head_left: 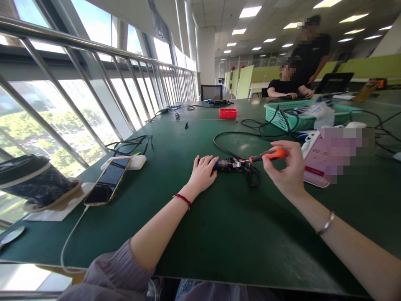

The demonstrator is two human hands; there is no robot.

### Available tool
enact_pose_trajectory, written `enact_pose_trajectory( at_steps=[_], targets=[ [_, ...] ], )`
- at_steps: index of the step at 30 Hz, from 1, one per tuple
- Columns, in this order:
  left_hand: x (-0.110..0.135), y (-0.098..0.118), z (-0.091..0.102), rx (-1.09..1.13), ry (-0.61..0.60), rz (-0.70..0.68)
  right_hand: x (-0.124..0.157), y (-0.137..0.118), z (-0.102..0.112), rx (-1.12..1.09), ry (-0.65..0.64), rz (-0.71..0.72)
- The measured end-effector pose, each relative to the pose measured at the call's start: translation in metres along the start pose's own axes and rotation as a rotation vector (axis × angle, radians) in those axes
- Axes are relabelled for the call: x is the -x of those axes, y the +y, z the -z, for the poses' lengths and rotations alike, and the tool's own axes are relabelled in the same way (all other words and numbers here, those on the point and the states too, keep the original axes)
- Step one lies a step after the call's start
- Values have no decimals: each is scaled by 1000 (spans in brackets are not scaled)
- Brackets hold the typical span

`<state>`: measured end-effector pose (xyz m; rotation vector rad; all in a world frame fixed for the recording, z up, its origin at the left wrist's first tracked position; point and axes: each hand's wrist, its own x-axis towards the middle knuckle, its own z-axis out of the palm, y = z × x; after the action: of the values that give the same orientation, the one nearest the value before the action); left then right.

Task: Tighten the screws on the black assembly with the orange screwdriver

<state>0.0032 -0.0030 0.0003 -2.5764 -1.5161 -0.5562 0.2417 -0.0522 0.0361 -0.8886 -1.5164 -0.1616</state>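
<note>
On the green table point(219, 242) lies a dark cylindrical device point(224, 165) with a blue band, its right part showing bare metal and coloured bits. My left hand point(205, 170) is closed around its left end, holding it against the tabletop. In my right hand point(286, 169), an orange-and-black screwdriver point(275, 155) is pinched between thumb and fingers. Its thin shaft slants left, and the tip meets or hovers just over the device's exposed part; exact contact is too small to tell. A black cable point(254, 177) loops beside the device's right end.
Right of my hand stands a pink-screened phone point(319, 154) with a timer. Behind it sits a green basket point(277, 117) with bagged items and cables. A red bin point(228, 113) is farther back. Left are a phone point(108, 182) and a patterned pouch point(37, 184). Two people are beyond.
</note>
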Motion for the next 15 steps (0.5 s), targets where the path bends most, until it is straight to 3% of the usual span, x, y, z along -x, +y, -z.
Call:
enact_pose_trajectory(
  at_steps=[8,15],
  targets=[
    [0,0,0,0,2,3,2,2,1,79,-68,-31],
    [0,0,0,0,9,-3,0,-1,0,5,-14,17]
  ],
)
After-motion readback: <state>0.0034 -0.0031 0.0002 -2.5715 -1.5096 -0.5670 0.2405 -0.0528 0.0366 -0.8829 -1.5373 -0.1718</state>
